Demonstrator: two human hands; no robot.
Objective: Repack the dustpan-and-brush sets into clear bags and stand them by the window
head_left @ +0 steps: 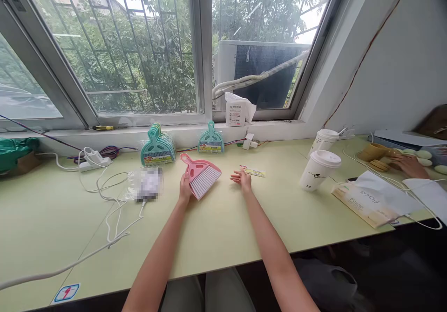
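Note:
A pink dustpan (197, 166) with a white-bristled brush (206, 181) against it is tilted above the table, and my left hand (185, 188) grips its left edge. To the right, my right hand (242, 179) has its fingers apart, with nothing seen in them. Just beyond those fingers lies a yellow printed label strip (256, 172). Several teal dustpan sets (157, 146) stand together at the back left. A single teal dustpan set (211, 139) leans against the window ledge, behind the pink one.
White paper cups (319, 170) and a tissue pack (370, 200) stand on the right. White cables, a power strip (94, 162) and a blurred item in clear plastic (148, 184) lie on the left. Another person's hand (408, 163) is at the far right.

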